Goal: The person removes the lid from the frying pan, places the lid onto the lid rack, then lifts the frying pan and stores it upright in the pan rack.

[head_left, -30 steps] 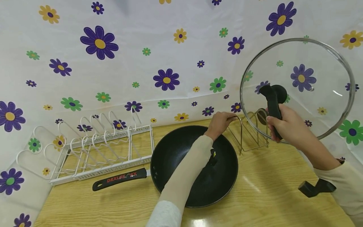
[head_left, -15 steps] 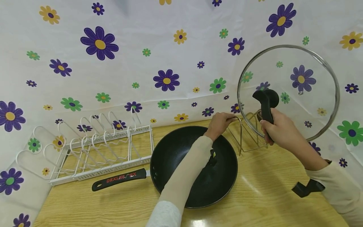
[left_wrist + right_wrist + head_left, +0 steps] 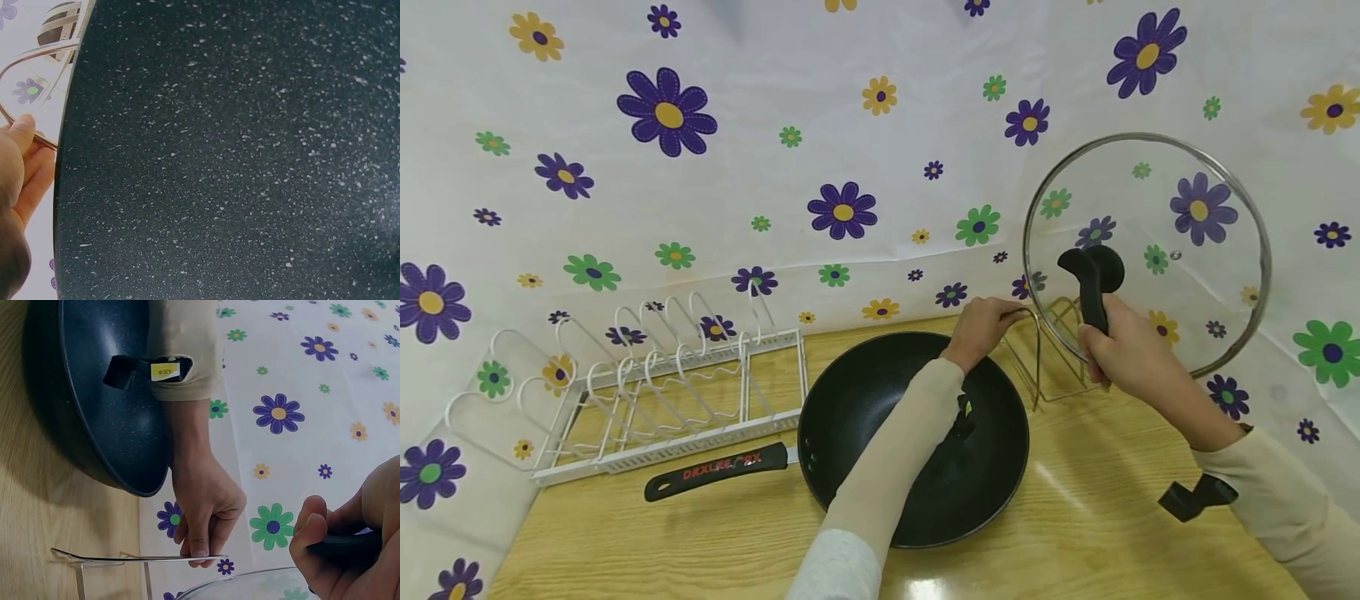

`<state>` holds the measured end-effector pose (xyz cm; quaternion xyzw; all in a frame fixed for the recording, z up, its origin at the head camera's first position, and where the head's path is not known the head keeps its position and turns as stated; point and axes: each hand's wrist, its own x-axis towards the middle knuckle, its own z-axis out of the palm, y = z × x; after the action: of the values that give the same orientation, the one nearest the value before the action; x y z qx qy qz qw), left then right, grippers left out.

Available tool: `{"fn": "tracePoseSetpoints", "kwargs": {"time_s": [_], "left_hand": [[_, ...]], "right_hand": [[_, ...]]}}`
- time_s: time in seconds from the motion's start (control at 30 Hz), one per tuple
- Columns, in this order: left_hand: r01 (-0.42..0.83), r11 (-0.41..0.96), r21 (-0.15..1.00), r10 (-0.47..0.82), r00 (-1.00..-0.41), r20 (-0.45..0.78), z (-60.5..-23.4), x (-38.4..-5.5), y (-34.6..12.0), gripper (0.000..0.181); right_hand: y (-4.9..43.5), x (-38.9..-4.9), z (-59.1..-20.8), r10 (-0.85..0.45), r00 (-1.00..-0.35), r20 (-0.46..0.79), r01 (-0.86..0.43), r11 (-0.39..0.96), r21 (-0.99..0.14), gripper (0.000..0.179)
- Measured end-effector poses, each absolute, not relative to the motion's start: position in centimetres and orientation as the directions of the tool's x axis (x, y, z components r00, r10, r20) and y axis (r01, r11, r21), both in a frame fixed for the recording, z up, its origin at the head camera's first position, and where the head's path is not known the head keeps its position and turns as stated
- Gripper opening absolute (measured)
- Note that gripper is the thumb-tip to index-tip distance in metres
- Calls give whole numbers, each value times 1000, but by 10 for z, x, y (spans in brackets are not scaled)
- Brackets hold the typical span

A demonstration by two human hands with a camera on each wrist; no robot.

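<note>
My left hand (image 3: 979,329) reaches across the black wok (image 3: 857,400) and pinches the near end loop of a small metal wire rack (image 3: 1037,367). The right wrist view shows its thumb and fingers on the wire of that loop. Raised at the right, a large round glass lid (image 3: 1157,325) with a metal rim stands nearly on edge. My right hand (image 3: 1131,346) grips the lid's black handle (image 3: 1092,300). In the head view the lid's lower left rim overlaps the rack's wire loops. The left wrist view is mostly filled by the wok's speckled inside (image 3: 225,150).
A white wire dish rack (image 3: 670,433) stands at the back left. The wok's long black handle (image 3: 715,472) points left in front of it. All of it stands on a wood-grain table (image 3: 715,550), with a flower-printed cloth (image 3: 737,100) behind and at both sides.
My right hand has brought the lid left and a little down, so that it is closer over the wire rack. My left hand stays on the rack's end loop.
</note>
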<state>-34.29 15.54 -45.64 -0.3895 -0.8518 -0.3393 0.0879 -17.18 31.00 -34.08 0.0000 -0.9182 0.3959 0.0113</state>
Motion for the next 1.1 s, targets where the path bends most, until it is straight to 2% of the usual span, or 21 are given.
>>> {"fn": "tracePoseSetpoints", "kwargs": {"time_s": [0.3,0.6,0.83,1.1], "left_hand": [[722,462,515,606,-681,411,-458,-341,155,23],[720,489,493,600,-688,409,-458,-339,155,25],[718,504,479,591,-692,415,-459,-340,156,24],[705,511,491,589,-704,398,-456,-338,155,24]], "right_hand": [[305,-176,-352,18,-999,43,-17,725,-688,22],[302,-178,-361,17,-1000,10,6,726,-687,32],[299,-179,-366,9,-1000,8,2,738,-675,28],[296,-181,-373,12,-1000,4,7,767,-641,42]]}}
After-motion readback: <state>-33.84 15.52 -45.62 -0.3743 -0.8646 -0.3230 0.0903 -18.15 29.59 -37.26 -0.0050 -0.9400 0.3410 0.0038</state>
